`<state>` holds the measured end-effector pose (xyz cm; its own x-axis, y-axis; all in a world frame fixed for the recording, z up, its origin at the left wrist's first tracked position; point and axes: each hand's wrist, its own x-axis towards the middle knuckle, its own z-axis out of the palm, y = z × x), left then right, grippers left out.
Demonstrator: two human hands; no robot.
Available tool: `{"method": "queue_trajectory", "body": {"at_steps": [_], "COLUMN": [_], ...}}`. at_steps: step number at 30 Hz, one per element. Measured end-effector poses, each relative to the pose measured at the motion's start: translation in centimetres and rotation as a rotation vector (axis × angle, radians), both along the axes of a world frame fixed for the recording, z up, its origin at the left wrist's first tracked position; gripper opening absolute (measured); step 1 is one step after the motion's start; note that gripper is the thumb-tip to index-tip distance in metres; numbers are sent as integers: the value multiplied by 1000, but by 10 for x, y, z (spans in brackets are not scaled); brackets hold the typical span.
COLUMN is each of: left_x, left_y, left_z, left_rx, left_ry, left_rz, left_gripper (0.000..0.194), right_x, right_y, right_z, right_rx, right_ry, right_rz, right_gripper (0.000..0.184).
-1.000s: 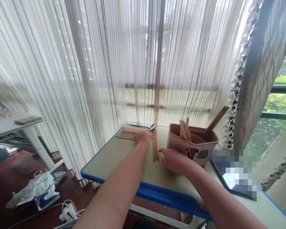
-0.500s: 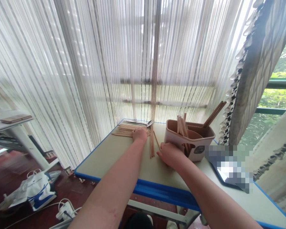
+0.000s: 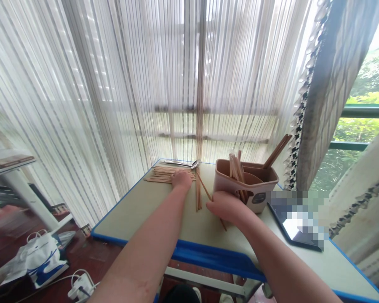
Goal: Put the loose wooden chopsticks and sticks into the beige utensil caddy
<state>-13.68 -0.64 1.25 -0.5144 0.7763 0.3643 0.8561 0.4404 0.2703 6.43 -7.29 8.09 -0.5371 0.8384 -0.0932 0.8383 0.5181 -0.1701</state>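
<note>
Several thin wooden chopsticks (image 3: 159, 174) lie side by side in a flat pile toward the far left of the table (image 3: 135, 210). Over the right part of that pile, my left hand (image 3: 181, 179) is closed, its fingers curled down onto the sticks; the fingertips are hidden. My right hand (image 3: 224, 205) pinches a single chopstick (image 3: 204, 184), which slants from the pile's right end toward the near edge. Between my hands, a few more chopsticks (image 3: 198, 195) lie lengthwise. Just beyond my right hand stands a pinkish-beige holder (image 3: 221, 179), with bundled sticks upright inside it.
A slotted metal spoon (image 3: 194, 164) lies along the table's far edge. Right of the holder is a dark tablet-like device (image 3: 284, 223), partly pixelated. Sheer curtains (image 3: 129, 84) hang behind the table. A white bag (image 3: 46, 256) and a power strip (image 3: 82, 286) are on the floor at left.
The chopstick in my right hand has swung to a steeper slant, its near end now showing below the hand. My left hand stays at the pile. The whole view has shifted slightly.
</note>
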Motion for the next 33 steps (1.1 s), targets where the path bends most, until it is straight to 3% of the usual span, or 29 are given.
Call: {"method": "queue_trajectory", "body": {"at_steps": [3, 7, 14, 19, 21, 24, 28, 31, 33], "left_x": [-1, -3, -4, -4, -3, -3, 2, 14, 24], "left_y": [-3, -6, 3, 6, 6, 4, 0, -3, -4], "left_z": [2, 2, -6, -8, -8, -9, -4, 7, 13], "left_rx": [84, 193, -38, -56, -50, -15, 124, 286, 403], "left_ry": [-42, -40, -104, -95, -83, -56, 30, 64, 48], "left_rz": [59, 172, 67, 67, 67, 67, 32, -84, -216], "left_gripper": [42, 59, 49, 49, 48, 45, 39, 36, 35], "right_x": [4, 3, 2, 24, 35, 52, 71, 81, 87], "right_y": [0, -5, -18, -14, -10, -1, 20, 35, 42], "right_z": [9, 10, 4, 17, 24, 30, 35, 41, 45], "right_rx": [25, 186, 517, 880, 1024, 1190, 1172, 1131, 1067], "right_ry": [86, 277, 512, 805, 951, 1177, 1373, 1255, 1117], "right_rz": [64, 100, 228, 540, 576, 423, -8, -382, -533], "right_gripper": [30, 25, 9, 12, 10, 6, 15, 31, 38]}}
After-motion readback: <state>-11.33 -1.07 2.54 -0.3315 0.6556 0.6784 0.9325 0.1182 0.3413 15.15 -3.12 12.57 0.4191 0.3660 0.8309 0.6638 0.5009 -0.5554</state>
